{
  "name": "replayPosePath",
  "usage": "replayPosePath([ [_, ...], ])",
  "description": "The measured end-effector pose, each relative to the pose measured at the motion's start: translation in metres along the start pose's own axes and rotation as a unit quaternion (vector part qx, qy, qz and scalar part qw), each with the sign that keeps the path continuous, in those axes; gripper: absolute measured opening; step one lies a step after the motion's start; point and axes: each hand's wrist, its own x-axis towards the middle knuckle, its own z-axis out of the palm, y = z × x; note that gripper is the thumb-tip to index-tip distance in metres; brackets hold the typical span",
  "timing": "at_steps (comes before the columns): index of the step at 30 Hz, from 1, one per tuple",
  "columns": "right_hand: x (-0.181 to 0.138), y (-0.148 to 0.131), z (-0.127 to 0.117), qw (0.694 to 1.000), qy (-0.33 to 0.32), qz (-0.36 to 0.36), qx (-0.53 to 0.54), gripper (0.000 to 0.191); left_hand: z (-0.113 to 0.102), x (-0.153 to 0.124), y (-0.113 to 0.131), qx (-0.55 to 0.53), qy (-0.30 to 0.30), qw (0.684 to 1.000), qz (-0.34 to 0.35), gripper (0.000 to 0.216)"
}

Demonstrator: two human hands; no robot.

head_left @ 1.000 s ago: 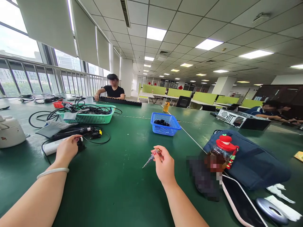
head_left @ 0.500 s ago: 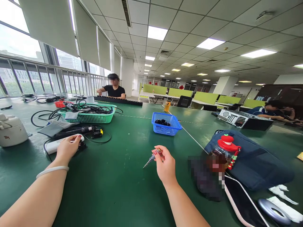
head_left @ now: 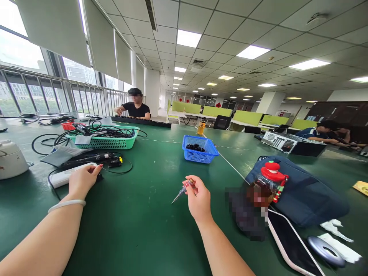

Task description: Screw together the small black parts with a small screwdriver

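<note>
Pinching the screwdriver [head_left: 179,194], right grip [head_left: 199,198] leaves its tip jutting down-left; closure of left grip [head_left: 83,179] unclear.

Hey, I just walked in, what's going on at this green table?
Someone's right hand holds a slim screwdriver, its tip slanting down to the left. The left hand is at a long white object; whether it grips anything is unclear. Beyond the hands, a blue basket holds small black parts. Across the table, another person sits.
</note>
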Motion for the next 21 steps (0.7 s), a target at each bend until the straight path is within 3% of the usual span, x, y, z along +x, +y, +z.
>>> replayPosePath([
  [21,-0.0005,-0.0015,-0.0005,1.0,-0.004,-0.002,-0.001,0.02,-0.0021,-0.0047,0.0051,0.052,0.018,0.998,0.025,0.055],
])
